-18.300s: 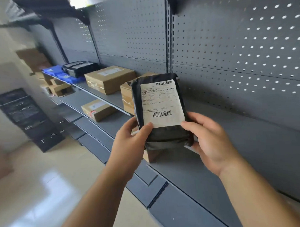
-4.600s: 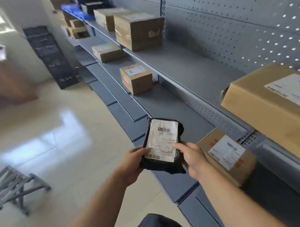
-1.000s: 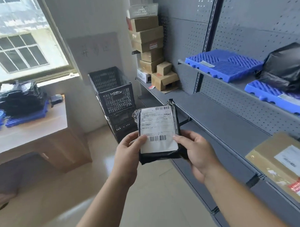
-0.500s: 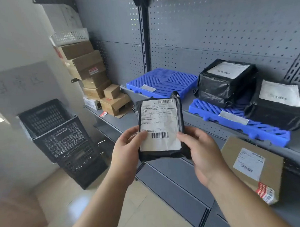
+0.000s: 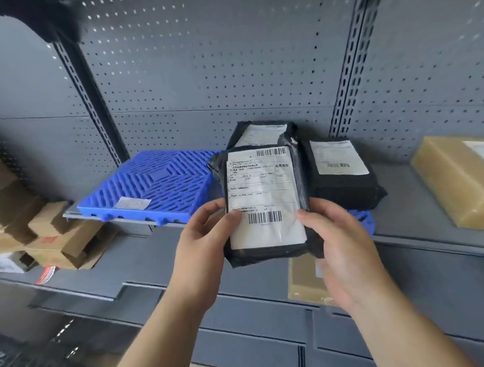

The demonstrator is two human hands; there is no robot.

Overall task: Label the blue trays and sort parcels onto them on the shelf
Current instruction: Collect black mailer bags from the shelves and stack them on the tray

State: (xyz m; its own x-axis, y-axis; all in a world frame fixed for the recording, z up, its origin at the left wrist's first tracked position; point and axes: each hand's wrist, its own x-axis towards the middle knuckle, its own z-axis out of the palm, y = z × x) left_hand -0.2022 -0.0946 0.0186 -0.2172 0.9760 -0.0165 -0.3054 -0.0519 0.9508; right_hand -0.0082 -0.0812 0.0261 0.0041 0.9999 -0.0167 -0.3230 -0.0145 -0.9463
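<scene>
Black film wraps the parcel gripped at mid-frame, label up. The left hand and right hand each curl round a lower side, thumbs on the label. Behind it on the shelf, a blue tray with a sticker lies left of centre. Two bagged parcels, rear and right, lie at centre, the right one on a second tray. A box lies far right.

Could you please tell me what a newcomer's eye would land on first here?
First comes the black parcel with its white shipping label, held up at centre between the left hand and the right hand. Behind it on the shelf, a bright blue tray sits to the left. A rear parcel and a right-hand parcel, both black, lie further right.
</scene>
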